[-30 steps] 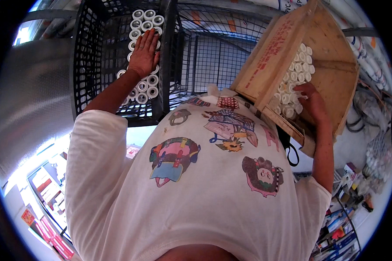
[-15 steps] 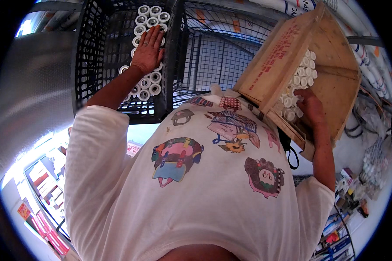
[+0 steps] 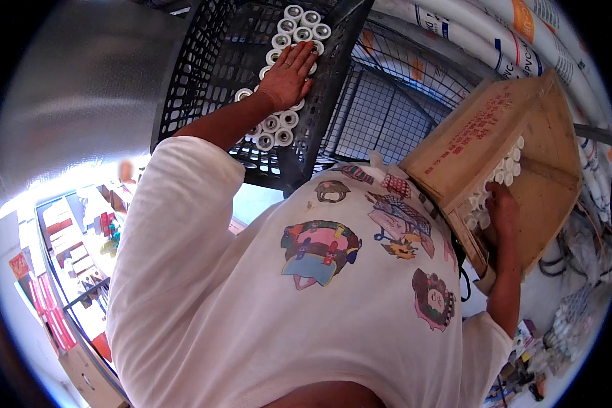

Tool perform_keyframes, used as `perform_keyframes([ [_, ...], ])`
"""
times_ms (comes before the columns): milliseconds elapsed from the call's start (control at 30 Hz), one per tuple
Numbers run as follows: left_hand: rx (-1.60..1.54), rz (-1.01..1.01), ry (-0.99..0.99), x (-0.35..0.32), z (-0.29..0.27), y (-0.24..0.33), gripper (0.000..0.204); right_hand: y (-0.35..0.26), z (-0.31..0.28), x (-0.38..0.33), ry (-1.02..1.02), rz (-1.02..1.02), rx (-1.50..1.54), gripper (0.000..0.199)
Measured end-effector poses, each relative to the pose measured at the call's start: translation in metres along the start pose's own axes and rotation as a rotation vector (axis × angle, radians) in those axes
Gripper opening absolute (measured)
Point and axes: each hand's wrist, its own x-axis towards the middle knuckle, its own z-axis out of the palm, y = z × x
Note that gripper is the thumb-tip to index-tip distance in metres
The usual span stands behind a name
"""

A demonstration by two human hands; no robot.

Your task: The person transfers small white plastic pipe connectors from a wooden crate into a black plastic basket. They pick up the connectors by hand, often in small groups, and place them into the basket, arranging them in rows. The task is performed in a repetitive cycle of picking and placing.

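Apparently busy with two lots of small white parts at once: resting the left grip (image 3: 285, 80) palm down across the rings (image 3: 284, 137), packed in close rows inside the crate (image 3: 185, 94), toward its right wall, and reaching with the right grip (image 3: 504, 204) among the caps (image 3: 511, 166) in the carton (image 3: 459, 139), to the right of the crate. Laid flat on the left side, fingers nearly together and thumb a little apart, pinching nothing visible; curled on the right, tips lost among the caps, so cannot tell whether pinching one. Calling next, by the look of it, for a light, level left palm, so as not to disturb the rows, and for feel rather than sight on the right. Round and squat for the rings, smooth white at the rim with darker, metallic-looking centres; small and rounded for the caps, too small to read in detail. Rigid black plastic for the crate, pierced with slots; worn brown cardboard for the carton, tilted, open, red-printed. Just right of the crate, square wire mesh (image 3: 381, 109) and, farther, long smooth white pipes (image 3: 466, 39); to its left, a silvery sheet (image 3: 95, 88), finely textured; below it, a soft white shirt (image 3: 245, 313) with coloured prints.
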Motion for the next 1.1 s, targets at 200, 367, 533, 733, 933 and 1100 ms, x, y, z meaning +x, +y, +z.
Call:
perform_keyframes([
  [200, 0.007, 0.000, 0.020, 0.000, 0.004, -0.001, 0.055, 0.001, -0.007, -0.001, -0.014, 0.086, 0.047, 0.035],
  [367, 0.016, 0.005, 0.021, 0.000, 0.004, -0.001, 0.055, -0.008, -0.013, -0.001, -0.046, 0.077, 0.057, 0.032],
  [533, 0.011, 0.005, 0.021, 0.000, 0.003, -0.002, 0.055, -0.004, 0.001, -0.002, 0.022, -0.011, -0.092, 0.029],
  [733, -0.013, -0.003, 0.024, 0.001, 0.002, 0.000, 0.055, 0.006, 0.011, 0.000, 0.010, -0.006, -0.173, 0.030],
  [933, -0.014, -0.005, 0.013, -0.001, -0.001, 0.000, 0.055, 0.007, 0.004, 0.000, 0.035, 0.033, -0.074, 0.034],
  [1100, 0.003, -0.014, -0.006, -0.001, 0.000, -0.001, 0.056, 0.017, -0.002, 0.004, 0.066, 0.131, 0.045, 0.030],
])
